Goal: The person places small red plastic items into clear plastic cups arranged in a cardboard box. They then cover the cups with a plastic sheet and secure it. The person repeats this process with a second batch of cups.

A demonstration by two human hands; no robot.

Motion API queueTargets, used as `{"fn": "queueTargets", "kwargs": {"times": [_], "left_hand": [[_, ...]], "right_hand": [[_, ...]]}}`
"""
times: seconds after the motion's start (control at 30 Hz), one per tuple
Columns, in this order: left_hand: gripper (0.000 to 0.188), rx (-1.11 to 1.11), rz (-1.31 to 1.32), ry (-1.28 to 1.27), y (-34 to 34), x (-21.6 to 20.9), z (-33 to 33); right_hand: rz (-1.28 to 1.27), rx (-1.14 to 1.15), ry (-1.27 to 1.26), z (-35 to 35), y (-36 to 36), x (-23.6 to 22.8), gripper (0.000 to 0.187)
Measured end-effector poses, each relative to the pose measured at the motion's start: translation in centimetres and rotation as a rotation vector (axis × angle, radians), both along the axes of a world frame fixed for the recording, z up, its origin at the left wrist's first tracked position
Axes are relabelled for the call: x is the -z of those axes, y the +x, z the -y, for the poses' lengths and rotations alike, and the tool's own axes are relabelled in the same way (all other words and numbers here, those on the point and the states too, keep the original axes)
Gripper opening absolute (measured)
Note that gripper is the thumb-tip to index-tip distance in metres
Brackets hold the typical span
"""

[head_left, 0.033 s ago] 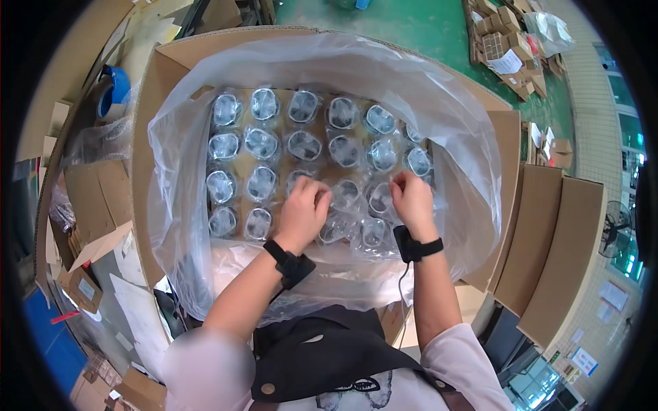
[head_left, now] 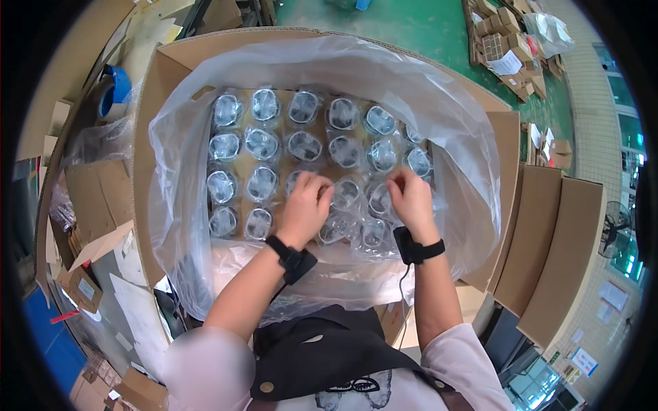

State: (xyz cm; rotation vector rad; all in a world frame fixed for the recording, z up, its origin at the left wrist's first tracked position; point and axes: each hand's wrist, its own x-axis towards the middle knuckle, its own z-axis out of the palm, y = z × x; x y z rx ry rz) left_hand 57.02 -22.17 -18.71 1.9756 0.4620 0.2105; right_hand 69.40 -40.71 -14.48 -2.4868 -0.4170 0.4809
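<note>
Rows of silvery, rounded metal parts that look like pistons [head_left: 262, 144], each in clear plastic wrap, stand in a large cardboard box [head_left: 506, 198]. A translucent plastic liner [head_left: 473, 161] lines the box and spreads over its rim. My left hand [head_left: 306, 209] is closed, fingers curled down over a wrapped part in the third column and partly hiding it. My right hand [head_left: 412, 202] is closed in a pinch beside a wrapped part [head_left: 380, 198] toward the right. What either set of fingertips holds is hidden. Between the hands, crumpled clear wrap [head_left: 353, 229] covers several parts.
Folded cardboard flaps [head_left: 558, 253] stand to the right of the box. A blue tape roll [head_left: 116, 89] and a torn open carton [head_left: 103, 198] lie to the left. Small boxes [head_left: 507, 41] are piled on the green floor at the far right. A cable hangs from my right wrist strap [head_left: 418, 248].
</note>
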Motion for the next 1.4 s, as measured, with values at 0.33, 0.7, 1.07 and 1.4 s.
{"fn": "queueTargets", "kwargs": {"times": [0.33, 0.7, 1.07, 1.4], "left_hand": [[0.023, 0.468, -0.196, 0.401, 0.4, -0.1, 3.9], [0.014, 0.261, -0.082, 0.265, -5.9, -3.7, -2.8], [0.067, 0.233, -0.483, 0.214, -2.9, 5.1, -5.0], [0.080, 0.165, -0.445, 0.121, -2.6, 4.0, -5.1]], "right_hand": [[-0.175, 0.053, 0.078, -1.7, -1.2, 1.7, 0.049], [0.170, -0.118, 0.240, -6.7, -2.6, -4.3, 0.009], [-0.063, -0.192, -0.312, -14.6, -7.1, 9.0, 0.016], [-0.229, -0.055, -0.003, -11.3, -2.3, 3.5, 0.022]]}}
